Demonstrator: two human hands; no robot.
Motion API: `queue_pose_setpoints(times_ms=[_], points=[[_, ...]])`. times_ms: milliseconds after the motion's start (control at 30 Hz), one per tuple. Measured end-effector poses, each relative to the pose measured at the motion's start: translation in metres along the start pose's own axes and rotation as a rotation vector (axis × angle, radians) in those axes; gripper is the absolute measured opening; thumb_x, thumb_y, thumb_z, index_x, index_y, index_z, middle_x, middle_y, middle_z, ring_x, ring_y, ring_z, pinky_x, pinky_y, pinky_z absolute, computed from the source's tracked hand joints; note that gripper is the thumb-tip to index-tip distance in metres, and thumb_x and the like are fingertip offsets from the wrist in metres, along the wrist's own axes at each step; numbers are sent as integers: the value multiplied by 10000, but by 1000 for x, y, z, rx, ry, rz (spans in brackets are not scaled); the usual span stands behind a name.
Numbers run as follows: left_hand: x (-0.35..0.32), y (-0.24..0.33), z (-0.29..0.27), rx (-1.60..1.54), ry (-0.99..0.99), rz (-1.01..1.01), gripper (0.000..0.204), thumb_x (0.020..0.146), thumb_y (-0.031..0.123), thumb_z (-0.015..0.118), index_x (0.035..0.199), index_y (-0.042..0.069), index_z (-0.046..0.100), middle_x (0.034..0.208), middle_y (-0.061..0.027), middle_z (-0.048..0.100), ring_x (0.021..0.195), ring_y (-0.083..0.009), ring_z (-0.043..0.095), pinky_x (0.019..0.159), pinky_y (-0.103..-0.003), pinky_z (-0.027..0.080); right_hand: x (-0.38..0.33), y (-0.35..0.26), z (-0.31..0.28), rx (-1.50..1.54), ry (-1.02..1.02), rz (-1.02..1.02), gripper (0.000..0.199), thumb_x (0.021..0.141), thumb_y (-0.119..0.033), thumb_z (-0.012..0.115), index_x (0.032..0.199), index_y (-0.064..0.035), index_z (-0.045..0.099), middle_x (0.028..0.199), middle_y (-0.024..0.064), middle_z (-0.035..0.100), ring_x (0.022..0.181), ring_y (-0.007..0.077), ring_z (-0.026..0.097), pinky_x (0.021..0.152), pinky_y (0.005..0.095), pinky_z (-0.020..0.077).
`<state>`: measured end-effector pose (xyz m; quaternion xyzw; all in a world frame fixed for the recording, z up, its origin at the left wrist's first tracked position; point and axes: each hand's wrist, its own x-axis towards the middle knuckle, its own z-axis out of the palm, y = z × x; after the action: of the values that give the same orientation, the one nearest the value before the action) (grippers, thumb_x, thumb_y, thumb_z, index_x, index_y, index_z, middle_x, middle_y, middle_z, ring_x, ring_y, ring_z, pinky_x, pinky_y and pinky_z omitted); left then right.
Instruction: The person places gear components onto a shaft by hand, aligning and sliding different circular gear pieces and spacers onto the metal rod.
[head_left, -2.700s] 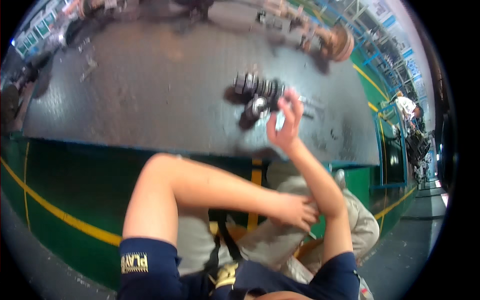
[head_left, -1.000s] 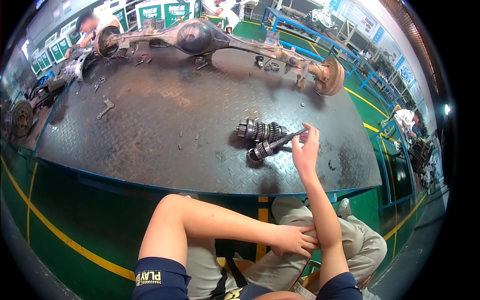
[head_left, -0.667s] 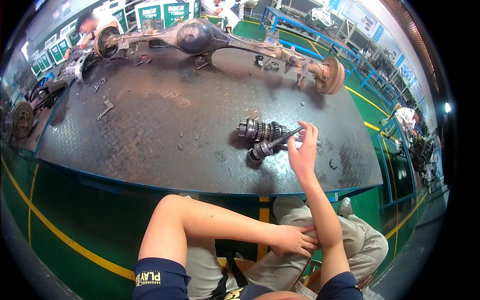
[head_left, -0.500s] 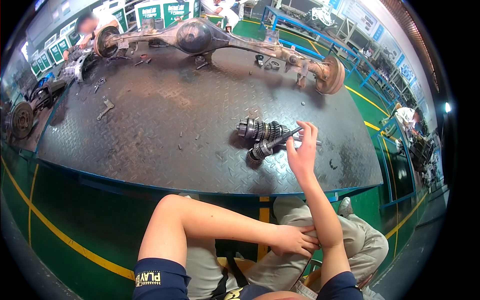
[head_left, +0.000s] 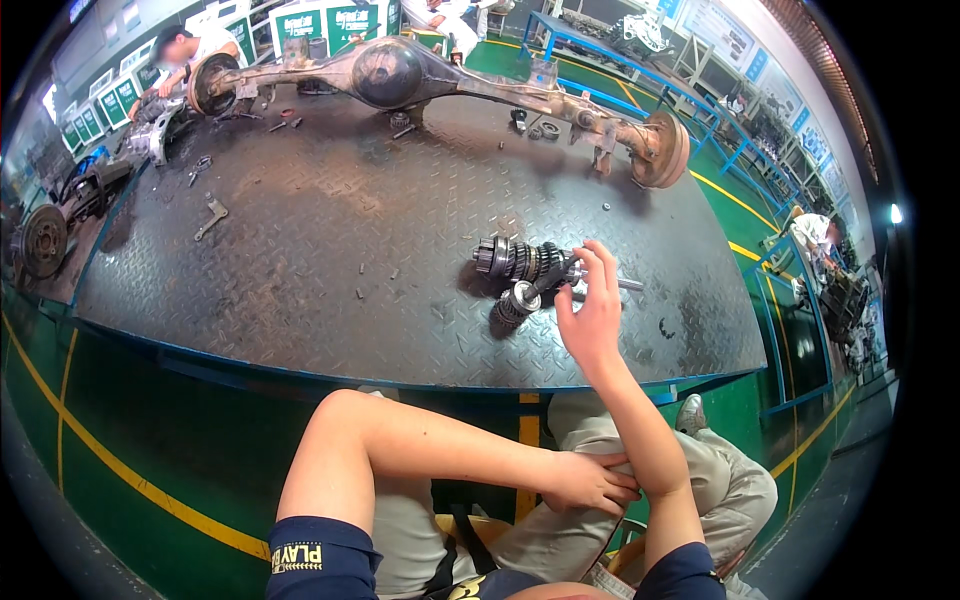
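My right hand pinches the upper end of a short gear shaft between thumb and fingertips. The shaft leans, its dark toothed end low on the steel table and its plain end up in my fingers. Just behind it lies a longer shaft with a stack of gears, its thin bare end sticking out to the right behind my hand. My left hand lies on my trouser leg beside my right elbow, fingers spread, holding nothing.
A rusty axle housing with brake drums stretches across the table's far side. A small metal lever lies at left, a dark clip at right. Several small pins and rings are scattered about. A person leans in at far left.
My right hand has shifted slightly left, standing the gear shaft more upright, so more of its pale ring shows. My left hand has stayed put.
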<state>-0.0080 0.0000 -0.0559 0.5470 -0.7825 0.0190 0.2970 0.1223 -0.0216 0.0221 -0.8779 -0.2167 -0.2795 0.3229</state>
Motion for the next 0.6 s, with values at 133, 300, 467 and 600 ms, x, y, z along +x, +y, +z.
queue_pose_setpoints(times_ms=[133, 300, 467, 600], points=[[-1, 1, -2, -7, -12, -10, 825, 545, 84, 717, 1338, 115, 491, 1478, -121, 418, 1457, -296, 249, 1192, -606, -10, 3, 8, -2, 81, 35, 0, 517, 768, 38, 601, 1271, 9, 487, 1297, 198, 504, 1067, 353, 576, 899, 397, 491], [-1, 1, -3, -4, -13, -11, 827, 543, 88, 726, 1335, 114, 492, 1476, -120, 420, 1455, -299, 252, 1189, -614, -15, 3, 15, 5, 123, 86, -2, 529, 816, 55, 605, 1322, -14, 467, 1270, 152, 542, 977, 234, 624, 802, 329, 533], [-1, 0, -4, -14, -19, -18, 835, 537, 91, 747, 1332, 112, 491, 1476, -126, 414, 1456, -304, 246, 1188, -619, -8, 2, 26, 13, 316, 49, 169, 438, 919, -65, 619, 1323, 10, 468, 1209, 147, 539, 906, 190, 629, 790, 299, 516], [-2, 0, -4, -19, -13, -27, 851, 530, 97, 758, 1337, 117, 488, 1476, -128, 411, 1460, -306, 235, 1186, -623, -9, 3, 46, 24, 376, 61, 187, 411, 928, -86, 626, 1302, 8, 485, 1067, 100, 577, 791, 146, 621, 696, 269, 509]])
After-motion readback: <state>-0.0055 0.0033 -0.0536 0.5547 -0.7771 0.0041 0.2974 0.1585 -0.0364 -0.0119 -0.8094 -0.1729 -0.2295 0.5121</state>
